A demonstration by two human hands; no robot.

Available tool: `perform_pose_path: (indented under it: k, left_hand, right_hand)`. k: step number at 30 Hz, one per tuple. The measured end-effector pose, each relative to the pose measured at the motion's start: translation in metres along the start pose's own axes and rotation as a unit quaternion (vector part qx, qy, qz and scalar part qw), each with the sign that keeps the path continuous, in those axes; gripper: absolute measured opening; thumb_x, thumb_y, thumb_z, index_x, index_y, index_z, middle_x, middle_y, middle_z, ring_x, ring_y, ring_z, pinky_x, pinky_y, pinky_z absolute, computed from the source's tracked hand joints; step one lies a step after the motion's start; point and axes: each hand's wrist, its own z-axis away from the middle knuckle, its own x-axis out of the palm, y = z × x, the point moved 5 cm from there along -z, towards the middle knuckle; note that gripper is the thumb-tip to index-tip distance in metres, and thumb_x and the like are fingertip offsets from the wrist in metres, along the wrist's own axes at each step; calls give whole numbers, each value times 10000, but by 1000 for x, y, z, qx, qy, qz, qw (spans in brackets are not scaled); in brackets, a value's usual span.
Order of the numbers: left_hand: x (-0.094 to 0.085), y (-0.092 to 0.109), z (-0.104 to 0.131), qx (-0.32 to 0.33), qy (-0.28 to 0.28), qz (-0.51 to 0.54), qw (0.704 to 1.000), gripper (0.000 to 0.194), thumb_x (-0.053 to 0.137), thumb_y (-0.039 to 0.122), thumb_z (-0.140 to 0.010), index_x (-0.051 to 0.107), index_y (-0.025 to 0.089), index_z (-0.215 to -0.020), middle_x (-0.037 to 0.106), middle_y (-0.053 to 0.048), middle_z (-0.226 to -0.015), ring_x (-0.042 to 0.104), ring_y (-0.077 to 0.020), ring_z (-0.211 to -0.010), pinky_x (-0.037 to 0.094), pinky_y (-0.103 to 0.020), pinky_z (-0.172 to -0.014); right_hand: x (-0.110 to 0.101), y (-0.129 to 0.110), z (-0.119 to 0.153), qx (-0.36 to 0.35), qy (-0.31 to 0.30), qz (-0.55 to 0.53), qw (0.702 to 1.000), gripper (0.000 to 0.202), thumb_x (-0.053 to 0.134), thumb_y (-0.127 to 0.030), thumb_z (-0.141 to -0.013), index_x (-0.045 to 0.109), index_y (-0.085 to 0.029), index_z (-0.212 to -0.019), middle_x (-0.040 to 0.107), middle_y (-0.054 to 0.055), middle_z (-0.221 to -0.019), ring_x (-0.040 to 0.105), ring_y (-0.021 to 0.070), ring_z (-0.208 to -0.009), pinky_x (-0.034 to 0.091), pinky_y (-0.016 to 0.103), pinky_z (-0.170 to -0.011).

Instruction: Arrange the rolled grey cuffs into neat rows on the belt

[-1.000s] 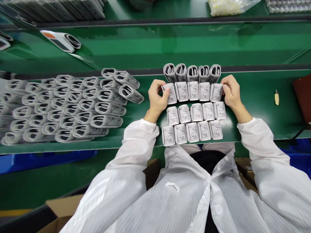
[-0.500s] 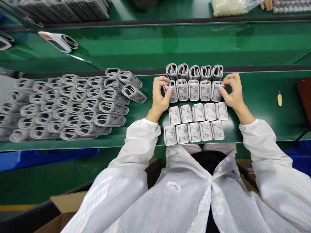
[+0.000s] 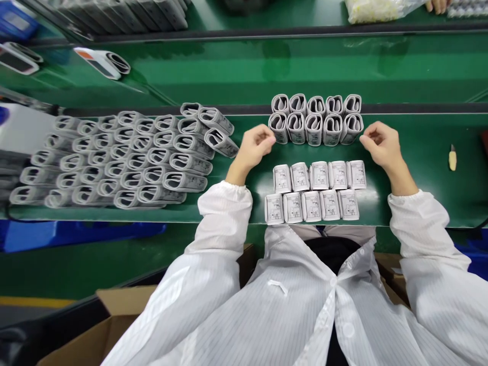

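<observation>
A small knife [image 3: 452,160] (yellow-handled) lies on the green bench [image 3: 427,147].

Rolled bundles [image 3: 319,175] grey, black-line patterned; bench [image 3: 423,147] green; coat [image 3: 236,315] white, fine-striped; knife handle [image 3: 452,161] cream.

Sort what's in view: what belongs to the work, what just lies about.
Apparently in the work:
Grey fabric-like rolls, open ends up, between left hand and right hand
Grey printed rolls in the two nearest rows
Matching grey rolls massed at left

Apparently lying about:
Small knife with pale yellow handle
White flat device with orange patch
</observation>
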Motion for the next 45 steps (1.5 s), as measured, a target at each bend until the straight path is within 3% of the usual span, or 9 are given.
perform_pose_path:
  k: [2, 5, 10, 15, 18, 23, 29, 35, 45]
  left_hand:
    - [4, 7, 2, -56, -136, 19, 989, 584, 810, 802, -887, 711, 229, -838, 562, 18, -636, 489, -120, -529, 404, -293, -521]
    - [6, 26, 6, -69, -257, -11, 964, 570, 869, 768, -839, 793, 205, -793, 695, -42, -713, 564, -140, -595, 446, -298, -560]
    - [6, 42, 10, -27, -328, -57, 943, 525, 925, 740, -807, 817, 234, -719, 682, -45, -734, 548, -144, -615, 441, -313, -559]
    - [8, 32, 5, -22, -252, -24, 967, 600, 894, 789, -822, 745, 215, -734, 737, -72, -845, 666, -178, -738, 537, -323, -670]
    - [16, 20, 1, -22, -152, 13, 988, 624, 808, 820, -895, 696, 210, -825, 796, -104, -987, 745, -214, -883, 588, -347, -787]
    - [28, 11, 4, 16, 20, -70, 997, 640, 546, 830, -1062, 702, 227, -918, 773, -65, -892, 693, -202, -796, 540, -355, -758]
    - [26, 19, 9, 59, 110, -116, 985, 662, 390, 768, -1146, 735, 233, -966, 763, -62, -886, 673, -203, -774, 519, -390, -788]
    - [28, 22, 8, 125, 126, -84, 981, 672, 362, 720, -1172, 663, 241, -811, 718, -52, -821, 662, -196, -760, 502, -393, -748]
    - [25, 20, 9, 157, 175, -57, 970, 632, 392, 644, -1194, 576, 245, -740, 704, -32, -782, 649, -178, -708, 479, -394, -711]
  right_hand:
    - [4, -6, 2, 23, -98, 10, 995, 509, 836, -694, -923, 652, -245, -771, 564, 10, -668, 478, 175, -599, 375, 367, -565]
    - [11, -16, 5, 36, -225, 21, 974, 579, 843, -736, -899, 653, -235, -681, 554, 2, -632, 453, 159, -595, 332, 358, -566]
    - [14, -27, 7, 49, -305, 18, 951, 786, 821, -865, -891, 497, -227, -568, 476, -7, -614, 379, 142, -588, 292, 368, -575]
    - [16, -22, 5, 53, -197, 33, 978, 750, 815, -792, -921, 465, -231, -566, 441, -1, -591, 371, 153, -588, 271, 386, -601]
    - [13, -19, 3, 20, -75, 58, 995, 742, 757, -757, -983, 408, -245, -574, 377, 9, -579, 362, 175, -590, 270, 403, -612]
    - [3, -17, 3, -11, 63, 102, 993, 794, 522, -856, -1085, 302, -271, -597, 365, 34, -586, 368, 218, -595, 318, 448, -628]
    - [0, -13, 5, -51, 105, 127, 985, 792, 385, -912, -1100, 319, -294, -609, 374, 39, -611, 389, 234, -597, 341, 479, -638]
    - [3, -7, 3, -77, 110, 89, 987, 761, 450, -856, -1121, 384, -293, -615, 355, 28, -653, 414, 235, -629, 358, 471, -679]
    - [10, -8, 2, -69, 104, 61, 990, 784, 462, -878, -1109, 496, -272, -613, 520, 38, -632, 481, 221, -607, 344, 442, -646]
